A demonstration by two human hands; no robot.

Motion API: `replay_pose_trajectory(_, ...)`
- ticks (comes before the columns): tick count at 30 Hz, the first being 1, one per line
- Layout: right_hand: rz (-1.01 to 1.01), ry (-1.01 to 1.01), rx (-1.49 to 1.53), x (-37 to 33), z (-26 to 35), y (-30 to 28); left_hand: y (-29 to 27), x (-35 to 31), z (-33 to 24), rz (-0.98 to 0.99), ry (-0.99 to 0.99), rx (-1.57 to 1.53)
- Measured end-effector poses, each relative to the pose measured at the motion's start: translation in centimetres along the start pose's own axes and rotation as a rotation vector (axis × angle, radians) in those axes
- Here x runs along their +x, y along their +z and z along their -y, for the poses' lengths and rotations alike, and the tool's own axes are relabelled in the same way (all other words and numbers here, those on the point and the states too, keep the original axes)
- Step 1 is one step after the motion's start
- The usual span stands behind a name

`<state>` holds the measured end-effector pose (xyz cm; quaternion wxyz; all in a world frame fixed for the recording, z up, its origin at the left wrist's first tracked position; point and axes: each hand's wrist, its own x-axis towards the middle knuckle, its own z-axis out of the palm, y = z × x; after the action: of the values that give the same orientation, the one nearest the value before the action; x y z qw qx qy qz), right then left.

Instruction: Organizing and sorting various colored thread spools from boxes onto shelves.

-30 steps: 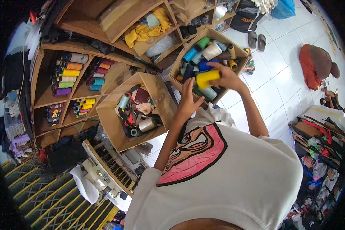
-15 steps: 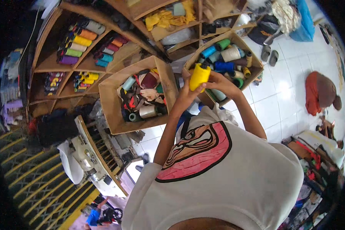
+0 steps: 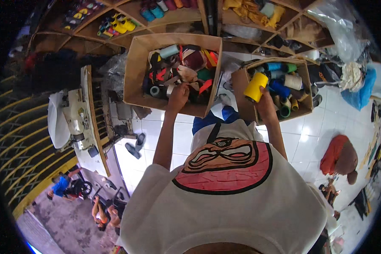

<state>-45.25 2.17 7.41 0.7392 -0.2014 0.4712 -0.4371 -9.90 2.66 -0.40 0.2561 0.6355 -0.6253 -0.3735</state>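
You have two hands (image 3: pixel 178 96), two cardboard boxes (image 3: pixel 135 67) at upper centre, one large yellow spool (image 3: pixel 256 86) between, one sewing machine (image 3: pixel 76 116) at left.

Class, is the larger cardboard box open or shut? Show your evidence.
Open: no lid covers the larger cardboard box; a pale blue spool and a maroon item show inside.

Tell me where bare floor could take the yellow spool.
White tiles lie bare between the right forearm and the red-brown bundle; a smaller patch, between the left forearm and dark slippers. Crowded: left carton, with scraps; right carton, with spools.
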Motion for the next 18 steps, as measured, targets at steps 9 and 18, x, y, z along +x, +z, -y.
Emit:
replay_pose_trajectory(9, 0.030, -0.031, 0.041, -0.2, -0.3, 8.2, 4.4, 1.0, 10.2, 0.390, -0.059, 0.834)
replay_pose_trajectory(18, 0.105, -0.254, -0.415, 8.4, -0.3, 20.2, 1.4, 2.7, 10.6, 0.393, 0.118, 0.708)
